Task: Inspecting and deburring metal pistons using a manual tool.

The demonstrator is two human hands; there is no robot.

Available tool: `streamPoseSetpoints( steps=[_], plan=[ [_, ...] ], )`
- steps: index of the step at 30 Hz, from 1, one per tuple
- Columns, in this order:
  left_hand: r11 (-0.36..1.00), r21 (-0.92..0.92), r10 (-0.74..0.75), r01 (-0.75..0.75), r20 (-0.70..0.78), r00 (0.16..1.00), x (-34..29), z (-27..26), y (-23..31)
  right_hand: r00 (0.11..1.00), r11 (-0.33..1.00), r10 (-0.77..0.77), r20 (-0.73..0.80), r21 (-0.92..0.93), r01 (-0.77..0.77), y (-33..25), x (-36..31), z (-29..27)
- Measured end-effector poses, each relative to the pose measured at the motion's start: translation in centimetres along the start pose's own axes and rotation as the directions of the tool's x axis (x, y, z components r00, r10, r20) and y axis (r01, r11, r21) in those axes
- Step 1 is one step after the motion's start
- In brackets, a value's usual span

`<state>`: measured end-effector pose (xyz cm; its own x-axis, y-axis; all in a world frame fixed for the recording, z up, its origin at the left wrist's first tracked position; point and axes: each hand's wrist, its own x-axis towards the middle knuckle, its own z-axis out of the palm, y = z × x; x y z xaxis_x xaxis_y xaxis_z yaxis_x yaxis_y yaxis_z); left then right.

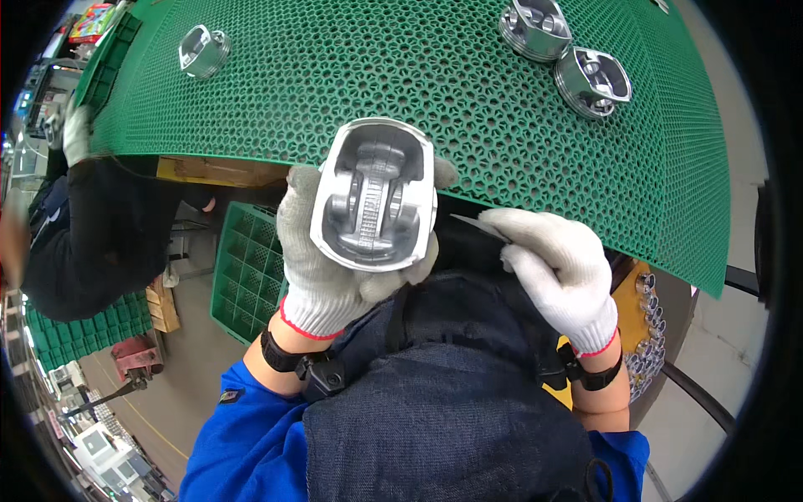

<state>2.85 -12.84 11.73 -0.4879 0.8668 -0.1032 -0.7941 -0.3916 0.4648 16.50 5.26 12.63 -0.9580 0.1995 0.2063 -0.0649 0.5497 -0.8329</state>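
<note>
- So the person's left hand (305, 243), in a white knit glove with a red-edged cuff, had a solid hold on a chunky silver metal piston (376, 198), fingers wrapped around it from below and behind.
- That piston was in front of the torso, right by the near edge of the green perforated plastic mat (360, 75), hollow side facing the camera.
- Right hand (560, 263), same kind of glove, was pinching a thin pointed grey blade (481, 225) between thumb and fingers, tip aimed at the piston but clear of it.
- Three more silver pistons (592, 84) sat on the mat: one far left, two close together far right.
- Down left was a green plastic crate with square compartments (222, 268).
</note>
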Motion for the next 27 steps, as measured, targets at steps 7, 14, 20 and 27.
streamPoseSetpoints(
  steps=[7,14,20,27],
  plan=[
    [0.994,-0.045,0.105,-0.104,0.036,0.994,0.5,-0.1,0.1,0.993,0.998,-0.034,0.112,-0.049,0.039,-0.3,0.4,0.5],
    [0.532,0.768,0.453,-0.357,0.099,0.886,0.0,0.8,0.4,0.992,0.971,-0.036,0.122,-0.232,0.064,-1.5,0.4,-2.3],
    [0.185,0.813,0.505,-0.552,0.403,0.763,0.7,-0.4,-0.3,0.920,0.994,0.098,0.380,-0.077,-0.074,-2.2,1.2,-2.6],
    [0.597,0.764,0.308,-0.243,0.062,0.949,0.1,0.4,-0.2,0.986,0.858,-0.095,0.134,-0.491,0.150,-2.9,2.6,-3.8]
  ],
)
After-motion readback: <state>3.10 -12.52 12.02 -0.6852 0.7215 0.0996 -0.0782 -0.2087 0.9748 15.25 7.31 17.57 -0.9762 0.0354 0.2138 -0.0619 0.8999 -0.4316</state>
